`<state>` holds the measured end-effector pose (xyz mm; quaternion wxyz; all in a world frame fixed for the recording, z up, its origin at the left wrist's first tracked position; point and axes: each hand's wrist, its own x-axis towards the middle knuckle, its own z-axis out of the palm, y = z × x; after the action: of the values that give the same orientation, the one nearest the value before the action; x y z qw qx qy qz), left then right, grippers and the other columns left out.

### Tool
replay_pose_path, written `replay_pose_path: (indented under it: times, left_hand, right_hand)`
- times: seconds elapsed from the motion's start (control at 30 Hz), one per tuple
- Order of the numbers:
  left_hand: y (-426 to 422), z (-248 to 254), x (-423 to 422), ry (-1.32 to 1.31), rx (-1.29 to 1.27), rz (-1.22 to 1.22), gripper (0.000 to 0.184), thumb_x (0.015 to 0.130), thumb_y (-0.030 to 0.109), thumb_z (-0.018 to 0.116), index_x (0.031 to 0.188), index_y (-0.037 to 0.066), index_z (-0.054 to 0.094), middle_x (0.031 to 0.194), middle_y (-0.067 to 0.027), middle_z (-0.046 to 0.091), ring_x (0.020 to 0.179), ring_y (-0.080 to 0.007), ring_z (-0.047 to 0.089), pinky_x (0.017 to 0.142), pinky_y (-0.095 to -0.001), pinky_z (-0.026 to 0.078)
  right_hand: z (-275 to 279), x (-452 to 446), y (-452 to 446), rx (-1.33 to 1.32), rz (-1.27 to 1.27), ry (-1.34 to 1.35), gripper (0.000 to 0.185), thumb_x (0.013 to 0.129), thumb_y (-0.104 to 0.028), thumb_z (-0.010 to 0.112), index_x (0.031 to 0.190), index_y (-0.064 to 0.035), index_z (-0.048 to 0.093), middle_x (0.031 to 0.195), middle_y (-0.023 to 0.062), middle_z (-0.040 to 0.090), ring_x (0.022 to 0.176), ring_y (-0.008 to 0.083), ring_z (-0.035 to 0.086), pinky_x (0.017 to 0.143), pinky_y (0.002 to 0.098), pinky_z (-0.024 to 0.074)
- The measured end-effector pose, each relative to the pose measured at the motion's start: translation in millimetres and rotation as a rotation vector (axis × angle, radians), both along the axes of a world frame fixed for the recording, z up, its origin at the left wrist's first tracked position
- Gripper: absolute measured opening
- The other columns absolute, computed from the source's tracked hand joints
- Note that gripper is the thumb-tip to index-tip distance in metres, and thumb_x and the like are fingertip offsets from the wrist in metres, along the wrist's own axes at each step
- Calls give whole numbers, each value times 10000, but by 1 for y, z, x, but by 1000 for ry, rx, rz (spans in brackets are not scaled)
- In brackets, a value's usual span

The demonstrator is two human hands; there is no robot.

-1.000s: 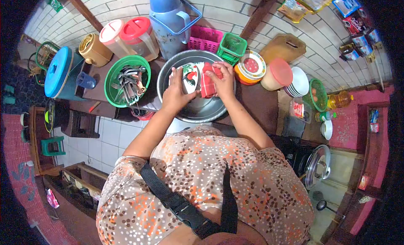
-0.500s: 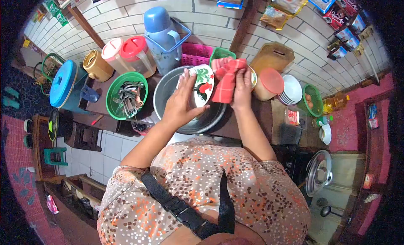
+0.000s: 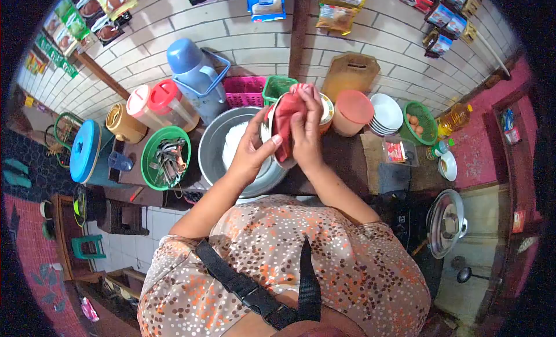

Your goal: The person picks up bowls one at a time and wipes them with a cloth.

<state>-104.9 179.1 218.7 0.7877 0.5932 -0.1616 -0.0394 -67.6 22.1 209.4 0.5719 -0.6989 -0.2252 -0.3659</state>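
Note:
My left hand (image 3: 253, 148) grips the left side of a bowl (image 3: 267, 128), which is tilted up on its edge and mostly hidden by my fingers and the cloth. With my right hand (image 3: 306, 131) I press a folded red cloth (image 3: 283, 124) against the bowl. Both hands are over the right part of a large metal basin (image 3: 211, 157). White dishes (image 3: 233, 144) lie inside the basin, partly hidden by my left hand.
A green basket of cutlery (image 3: 145, 169) and a blue thermos (image 3: 200, 76) stand left of the basin. To the right are a pink-lidded container (image 3: 353, 111), stacked white bowls (image 3: 386, 114) and a green basket of eggs (image 3: 425, 114). A cutting board (image 3: 350, 79) leans on the wall.
The bowl and red cloth, apart half a second ago, are together again between my hands. The bowl has turned, hiding its rooster picture. The view has shifted, showing more wall and white dishes in the basin.

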Motion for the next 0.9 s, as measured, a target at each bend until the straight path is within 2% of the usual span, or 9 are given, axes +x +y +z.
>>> replay_pose_path:
  times: [0.07,0.13,0.23,0.33,0.47,0.67,0.73,0.83,0.9]
  left_hand:
    - [-4,-3,6,-128,-1,14,859,948,264,745,1610,-32,285,1613,-159,394,1525,-251,318,1268,-386,166]
    - [-7,5,7,-156,10,12,863,953,276,738,1615,-29,276,1615,-163,393,1525,-252,321,1266,-389,177]
    - [-12,7,9,-186,35,10,842,1009,381,664,1629,-16,256,1615,-168,398,1516,-256,347,1257,-389,213]
    - [-18,-2,20,-153,-59,57,799,1064,588,457,1610,20,323,1609,-160,417,1483,-256,410,1238,-397,283]
    - [-27,-4,20,-7,-300,76,738,1069,558,440,1577,26,386,1584,-149,460,1472,-262,431,1236,-408,304]
    - [-19,-9,20,103,-344,48,653,1054,504,477,1513,39,471,1501,-140,553,1398,-267,514,1207,-427,350]
    - [-21,-6,17,88,-271,64,649,1043,518,484,1483,40,507,1492,-143,569,1373,-281,541,1195,-441,368]
    - [-23,-9,16,75,-250,49,679,1043,518,480,1508,23,477,1512,-152,552,1390,-286,529,1205,-443,356]
    - [-24,-21,18,42,-222,24,712,1055,543,464,1531,15,442,1541,-153,525,1412,-290,510,1218,-442,343]
  right_hand:
    - [-3,-1,0,-121,-1,-3,657,1104,-420,459,1615,-37,305,1691,220,234,1583,417,168,1273,533,142]
    - [-3,-2,-3,-171,26,-11,716,1102,-465,428,1657,-55,238,1733,228,126,1599,437,103,1274,547,121]
    - [8,-2,-8,-213,36,-22,664,1108,-426,432,1638,-49,300,1726,244,137,1594,445,125,1274,545,125]
    - [15,-13,-1,-230,63,8,613,1106,-362,464,1612,-33,354,1719,251,155,1584,439,174,1277,509,156]
    - [24,-24,-4,-292,236,110,588,1077,-309,546,1563,-3,420,1710,244,191,1577,418,211,1276,453,210]
    - [19,-28,-29,-497,328,199,584,1015,-219,607,1537,1,465,1693,200,281,1566,353,284,1264,456,276]
    - [15,-26,-36,-825,-47,16,621,969,-167,625,1545,-5,459,1690,193,293,1563,358,292,1261,471,289]
    - [7,-15,-40,-742,-246,-51,655,956,-160,623,1566,-16,433,1690,188,296,1560,394,283,1256,484,293]
    - [11,-16,-34,-636,-235,-32,661,986,-190,604,1590,-24,394,1697,188,280,1560,428,259,1258,498,281]
